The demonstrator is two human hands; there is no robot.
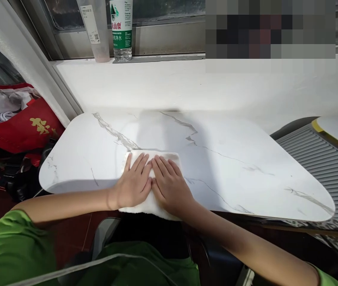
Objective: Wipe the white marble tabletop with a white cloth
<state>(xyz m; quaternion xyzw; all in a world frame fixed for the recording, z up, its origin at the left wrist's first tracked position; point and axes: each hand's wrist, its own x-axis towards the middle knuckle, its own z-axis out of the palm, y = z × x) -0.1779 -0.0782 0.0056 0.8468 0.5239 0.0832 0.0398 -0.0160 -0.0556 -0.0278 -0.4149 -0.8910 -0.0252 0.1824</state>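
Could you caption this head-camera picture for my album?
Left hand and right hand pressed flat, side by side, on a white cloth atop a marble-patterned table.

Left hand (133, 183) and right hand (171, 183) lie on cloth (151, 206).

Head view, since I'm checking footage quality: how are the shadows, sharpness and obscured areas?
In the head view, soft shadows fall on the tabletop, beyond and right of the cloth; in the head view, the left hand and right hand look fairly sharp, the bottle too; in the head view, pixelation hides part of the upper right.
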